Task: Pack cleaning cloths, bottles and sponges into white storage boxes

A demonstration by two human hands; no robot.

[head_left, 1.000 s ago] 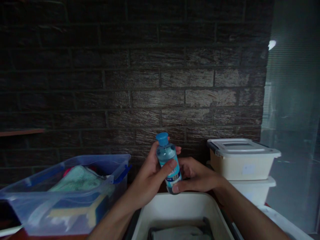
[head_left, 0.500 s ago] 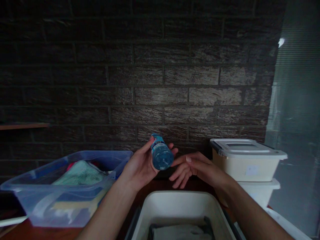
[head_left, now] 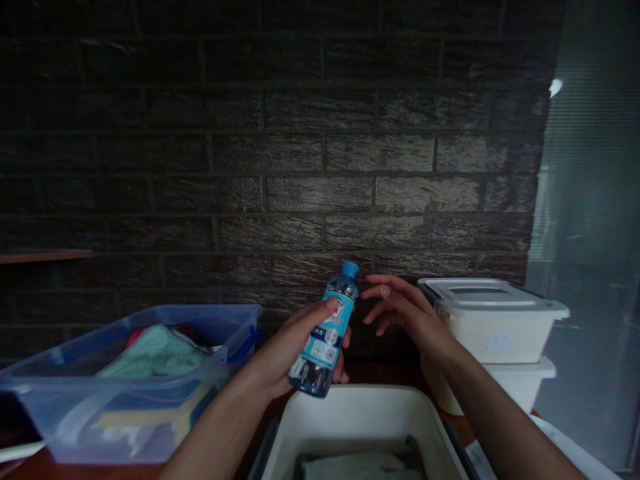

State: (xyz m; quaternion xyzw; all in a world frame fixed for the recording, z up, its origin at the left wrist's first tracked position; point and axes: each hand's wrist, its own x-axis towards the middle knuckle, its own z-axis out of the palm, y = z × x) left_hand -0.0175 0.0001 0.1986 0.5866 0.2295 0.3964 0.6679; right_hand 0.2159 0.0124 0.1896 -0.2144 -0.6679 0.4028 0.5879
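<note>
A clear blue bottle point(head_left: 327, 333) with a light-blue label and a blue cap leans to the right, its base low and its cap up. My left hand point(head_left: 295, 343) wraps round its middle, with the thumb across the label. Just right of the cap, my right hand point(head_left: 403, 307) has its fingers spread and bent, apart from the bottle and holding nothing. Below both hands stands a white bin point(head_left: 360, 403) with dark side handles. Grey and dark cloth point(head_left: 360, 465) lies in it, partly cut off by the lower edge of the view.
At left, a translucent blue tub point(head_left: 115, 433) holds a mint-green cloth point(head_left: 150, 353) and other items. Stacked lidded white boxes point(head_left: 495, 333) stand at right. Behind rises a dark brick wall point(head_left: 300, 147); a shelf edge point(head_left: 45, 256) juts in from the left.
The bottle has turned from showing its base to showing its label, cap now upward. My right hand has moved slightly right and up, away from the bottle, its fingers spreading.
</note>
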